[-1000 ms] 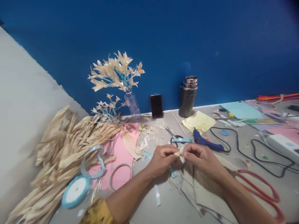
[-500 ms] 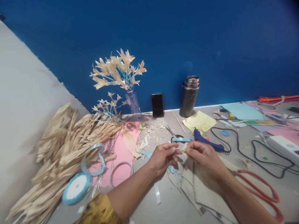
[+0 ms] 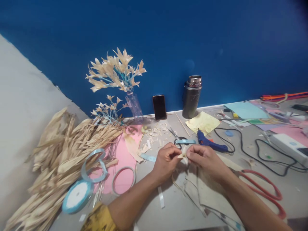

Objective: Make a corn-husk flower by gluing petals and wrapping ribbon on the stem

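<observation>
My left hand and my right hand meet over the middle of the table, each pinching a small cream husk piece between thumb and fingers. Both sets of fingers are closed on it. Beneath the hands lie several flat pale husk sheets. A strip of light blue ribbon lies just left of my left hand.
A heap of dried husks fills the left. Nearby are a blue ribbon spool, pink paper, a vase of husk flowers, a phone, a steel flask, small scissors, a blue glue gun, black cable, and red-handled shears.
My hands stayed together on the husk piece, shifting slightly left and closing tighter. The view has drifted a little.
</observation>
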### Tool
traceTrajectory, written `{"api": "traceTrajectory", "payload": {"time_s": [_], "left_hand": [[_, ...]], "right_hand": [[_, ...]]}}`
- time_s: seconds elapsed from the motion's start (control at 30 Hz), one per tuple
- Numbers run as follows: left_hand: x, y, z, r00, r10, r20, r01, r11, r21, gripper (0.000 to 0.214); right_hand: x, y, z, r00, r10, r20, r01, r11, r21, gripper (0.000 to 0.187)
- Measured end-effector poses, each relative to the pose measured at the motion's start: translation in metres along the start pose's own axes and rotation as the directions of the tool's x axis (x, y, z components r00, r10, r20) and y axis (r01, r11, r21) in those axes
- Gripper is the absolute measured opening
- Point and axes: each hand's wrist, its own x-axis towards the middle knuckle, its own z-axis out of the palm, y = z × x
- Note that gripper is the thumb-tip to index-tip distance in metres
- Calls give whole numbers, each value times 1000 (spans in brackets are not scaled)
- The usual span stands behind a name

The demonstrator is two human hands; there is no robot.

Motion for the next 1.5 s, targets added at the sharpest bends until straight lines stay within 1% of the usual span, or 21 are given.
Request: {"api": "traceTrajectory", "payload": {"time_s": [0.07, 0.13, 0.2, 0.27, 0.33, 0.4, 0.43, 0.47, 0.57, 0.6, 0.67, 0.7, 0.8, 0.87, 0.97, 1.07, 1.13, 1.23, 1.3, 1.4, 1.5], "left_hand": [[0, 1, 0, 999, -40, -2, 40, 997, -63, 10], [1, 1, 0, 997, -74, 5, 74, 991, -114, 12], [1, 0, 1, 994, -103, 20, 105, 986, -128, 15], [0, -1, 3, 986, -163, 40, 168, 973, -156, 14], [0, -2, 5, 967, -249, 51, 254, 944, -210, 25], [-1, -2, 6, 959, -282, 39, 283, 929, -240, 39], [-1, -1, 6, 965, -263, 22, 261, 938, -226, 40], [-1, 0, 6, 975, -223, -1, 219, 956, -195, 36], [-1, 4, 3, 996, -69, -58, 65, 995, -71, 15], [-1, 4, 2, 997, -30, -67, 27, 999, -42, 12], [0, 3, 0, 998, 4, -60, -6, 1000, -28, 12], [0, 2, 0, 999, -5, -54, 3, 999, -45, 11], [1, -2, 1, 993, -107, -46, 98, 981, -165, 6], [1, -3, 2, 981, -190, -43, 173, 950, -262, 9], [1, -2, 4, 958, -285, -25, 257, 895, -364, 16], [1, -2, 5, 928, -372, 2, 335, 833, -441, 18], [0, -3, 6, 905, -425, 28, 384, 786, -484, 17], [0, -5, 8, 893, -446, 58, 410, 754, -514, 15], [0, -5, 9, 896, -440, 62, 406, 754, -516, 13], [-1, -3, 9, 896, -434, 93, 418, 755, -505, 14], [-2, 0, 8, 882, -420, 212, 468, 735, -491, 19]], "right_hand": [[-1, -1, 1, 1000, -11, 17, 11, 1000, 2, 29], [-1, -2, 0, 999, -42, 20, 43, 998, -38, 30], [0, -3, -1, 998, -70, 7, 70, 995, -71, 30], [0, -4, -2, 997, -78, -18, 77, 995, -69, 29], [1, -4, -1, 997, -72, -35, 71, 996, -49, 29], [1, -5, -1, 996, -72, -46, 70, 997, -38, 29], [1, -5, 0, 996, -72, -48, 70, 997, -42, 29], [1, -5, 0, 996, -72, -47, 69, 996, -49, 29], [2, -4, 0, 998, -62, -25, 60, 995, -75, 29], [2, -4, 0, 998, -62, -18, 60, 995, -82, 30], [2, -4, 1, 998, -68, -7, 67, 993, -96, 33], [2, -4, 1, 997, -72, -2, 71, 992, -101, 35], [2, -4, 2, 996, -85, 9, 85, 991, -100, 38], [2, -2, 3, 996, -83, 18, 84, 993, -79, 39], [1, 2, 4, 997, -69, 43, 70, 997, -24, 35], [0, 2, 4, 995, -72, 62, 72, 997, 8, 33], [0, 0, 4, 996, -74, 46, 73, 997, 17, 35], [1, -3, 3, 998, -69, -3, 69, 996, 60, 34], [1, -3, 4, 997, -73, -2, 73, 994, 80, 32], [3, 0, 3, 996, -90, 1, 89, 995, 46, 28], [5, 3, 3, 997, -67, -48, 69, 997, 43, 28]]}}
